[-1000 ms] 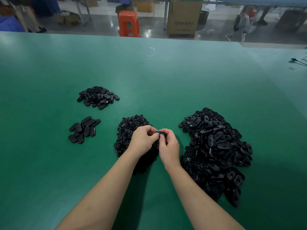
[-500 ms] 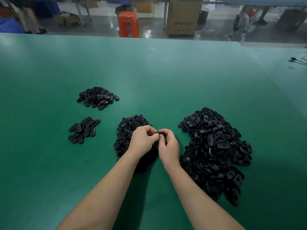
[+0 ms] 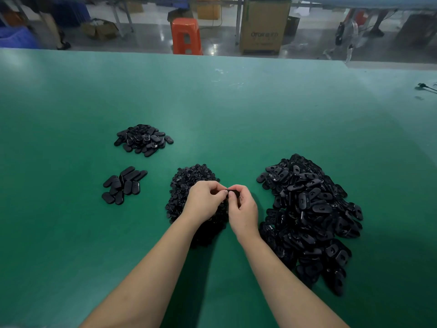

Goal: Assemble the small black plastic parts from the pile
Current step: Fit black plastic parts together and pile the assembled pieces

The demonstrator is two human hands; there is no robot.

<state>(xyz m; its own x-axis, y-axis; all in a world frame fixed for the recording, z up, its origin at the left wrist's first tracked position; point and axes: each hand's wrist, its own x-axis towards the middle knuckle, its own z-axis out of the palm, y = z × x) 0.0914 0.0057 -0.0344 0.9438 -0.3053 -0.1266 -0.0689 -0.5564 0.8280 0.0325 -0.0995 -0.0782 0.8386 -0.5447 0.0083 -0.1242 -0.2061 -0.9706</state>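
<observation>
Both hands' fingers (image 3: 221,188) pinch one black part (image 3: 233,192) between them, seemingly mid-fit; next comes pressing it home.

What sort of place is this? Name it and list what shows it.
Probably a factory assembly floor: a long green workbench bearing sorted piles of identical black plastic parts, with cardboard cartons and an orange stool on the concrete floor beyond.

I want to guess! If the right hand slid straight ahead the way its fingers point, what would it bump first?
Probably the left hand: the right hand points left at it, both pinching one small black part.
</observation>
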